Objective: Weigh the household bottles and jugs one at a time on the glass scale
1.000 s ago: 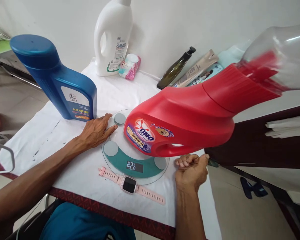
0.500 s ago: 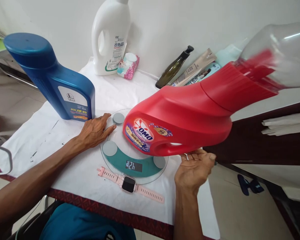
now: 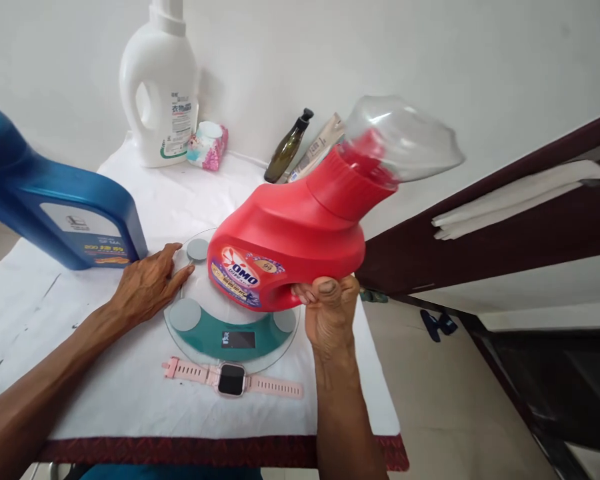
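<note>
Along the near edge of the worktop (image 3: 180,452), a dark red patterned border shows below a white cloth (image 3: 145,413). Just in from that edge lies a pale pink smartwatch with a square black face (image 3: 231,380), its strap stretched out from side to side. Right beyond it sits a round clear-glass scale with a green curved band (image 3: 200,339); the characters on its dark display (image 3: 239,340) are too small to read surely. The right hand (image 3: 333,307) is closed around the handle of a large red plastic OMO bottle (image 3: 290,233), which tilts over the scale with its clear dome-shaped top (image 3: 405,140) toward the right; whether its base touches the glass cannot be told. The left hand (image 3: 153,280), open and holding nothing, rests at the scale's left rim. A big blue plastic bottle (image 3: 70,207) stands just beyond it, toward the left edge. Near the far left corner, a white plastic jug-like bottle (image 3: 160,80) stands upright, beside a small pink-and-turquoise packet (image 3: 207,147). By the far edge, a dark green bottle with a black top (image 3: 287,150) and a beige tube (image 3: 320,147) slant side by side.
</note>
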{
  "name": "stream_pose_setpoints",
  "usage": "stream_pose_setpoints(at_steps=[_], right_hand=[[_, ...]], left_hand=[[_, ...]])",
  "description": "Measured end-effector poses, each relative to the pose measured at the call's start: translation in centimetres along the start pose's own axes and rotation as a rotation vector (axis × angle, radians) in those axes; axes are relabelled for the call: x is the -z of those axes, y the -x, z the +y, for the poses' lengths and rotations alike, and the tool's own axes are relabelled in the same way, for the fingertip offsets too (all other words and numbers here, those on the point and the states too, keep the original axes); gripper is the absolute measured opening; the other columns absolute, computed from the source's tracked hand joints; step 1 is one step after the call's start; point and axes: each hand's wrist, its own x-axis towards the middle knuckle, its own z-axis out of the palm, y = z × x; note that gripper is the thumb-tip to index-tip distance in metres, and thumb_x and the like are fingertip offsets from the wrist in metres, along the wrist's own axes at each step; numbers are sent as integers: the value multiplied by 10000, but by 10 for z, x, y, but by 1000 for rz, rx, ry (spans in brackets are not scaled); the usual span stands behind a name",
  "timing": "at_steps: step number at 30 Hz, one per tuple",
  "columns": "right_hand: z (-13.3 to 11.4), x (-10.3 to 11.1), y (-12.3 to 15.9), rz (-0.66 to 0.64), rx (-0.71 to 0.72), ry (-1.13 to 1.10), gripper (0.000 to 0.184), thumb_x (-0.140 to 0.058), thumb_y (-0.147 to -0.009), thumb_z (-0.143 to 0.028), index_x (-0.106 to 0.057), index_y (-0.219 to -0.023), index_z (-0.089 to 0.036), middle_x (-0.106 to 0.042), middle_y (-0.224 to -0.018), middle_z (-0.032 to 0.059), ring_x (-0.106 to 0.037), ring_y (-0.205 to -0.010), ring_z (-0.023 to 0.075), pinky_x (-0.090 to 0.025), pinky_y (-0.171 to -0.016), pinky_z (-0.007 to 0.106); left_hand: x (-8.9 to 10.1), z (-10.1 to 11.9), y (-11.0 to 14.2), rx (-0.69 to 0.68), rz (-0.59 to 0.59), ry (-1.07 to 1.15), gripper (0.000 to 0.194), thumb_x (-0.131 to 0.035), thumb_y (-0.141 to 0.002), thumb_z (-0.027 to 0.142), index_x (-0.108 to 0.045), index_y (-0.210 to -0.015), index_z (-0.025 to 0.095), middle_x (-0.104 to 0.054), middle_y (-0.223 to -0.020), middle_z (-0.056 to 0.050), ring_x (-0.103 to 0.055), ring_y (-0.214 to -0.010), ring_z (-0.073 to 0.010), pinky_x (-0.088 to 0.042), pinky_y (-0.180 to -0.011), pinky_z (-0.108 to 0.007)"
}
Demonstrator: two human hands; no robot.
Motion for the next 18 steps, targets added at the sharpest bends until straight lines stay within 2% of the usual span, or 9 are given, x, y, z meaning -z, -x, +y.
stream_pose_setpoints(at_steps=[3,8,14,16,18], right_hand=[[-1,-7,-6,31,26,-50,652,-917,-688,-655,-440,-552,-233,-328,-523,-91,-334,-497,75,-380,-498,243],[-19,-10,-23,90,12,-86,719,-913,-670,-680,-365,-534,-234,-242,-467,-113,-243,-418,41,-268,-406,213],[-43,24,-65,282,178,-6,694,-765,-740,-836,-421,-604,-249,-272,-469,-110,-248,-395,47,-279,-389,227],[-42,38,-83,322,226,44,674,-758,-752,-826,-439,-592,-254,-282,-462,-101,-250,-396,57,-263,-378,251],[-35,52,-101,378,267,77,632,-801,-760,-746,-453,-566,-256,-301,-460,-87,-255,-402,63,-241,-371,269]], left_hand=[[1,1,0,27,-8,4,647,-391,-1041,575,-536,-1484,128,-792,-944,-95,-779,-903,-329,-559,-755,-405],[1,2,2,43,-4,27,669,-359,-1032,586,-546,-1481,127,-783,-933,-81,-775,-899,-328,-538,-753,-407],[0,2,2,43,23,23,671,-360,-1027,587,-549,-1480,129,-789,-989,-97,-774,-899,-330,-531,-746,-410],[-1,2,2,40,20,26,661,-361,-1031,580,-552,-1474,129,-793,-987,-96,-775,-902,-328,-533,-750,-410],[-2,3,3,42,12,33,654,-361,-1036,576,-555,-1472,129,-799,-994,-95,-776,-908,-322,-535,-762,-409]])
